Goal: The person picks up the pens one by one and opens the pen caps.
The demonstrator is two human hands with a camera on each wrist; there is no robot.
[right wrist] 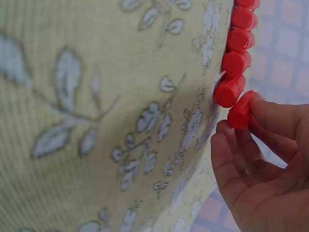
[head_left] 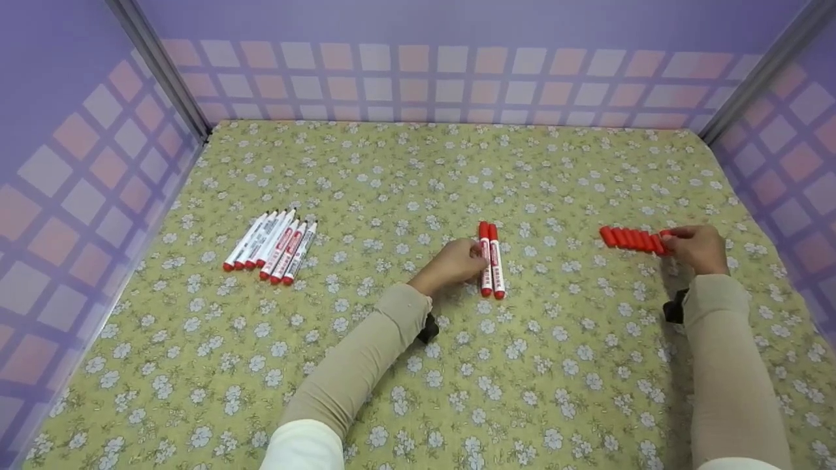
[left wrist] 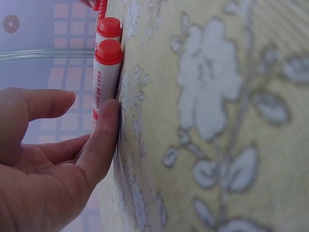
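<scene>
Two white markers (head_left: 491, 261) with red caps lie side by side in the middle of the floral cloth (head_left: 418, 365). My left hand (head_left: 471, 258) lies just left of them with relaxed fingers. In the left wrist view one fingertip (left wrist: 110, 110) touches the nearer marker (left wrist: 104, 82), and the left hand (left wrist: 89, 106) grips nothing. At the right, several loose red caps (head_left: 628, 238) lie in a row. My right hand (head_left: 673, 243) pinches one red cap (right wrist: 240, 112) at the row's near end, next to the other caps (right wrist: 235, 63); the right hand (right wrist: 244, 126) holds it between thumb and fingers.
Several white markers (head_left: 271, 245) with bare tips lie packed together at the left of the cloth. Purple checked walls (head_left: 418, 72) close the cloth on the left, back and right.
</scene>
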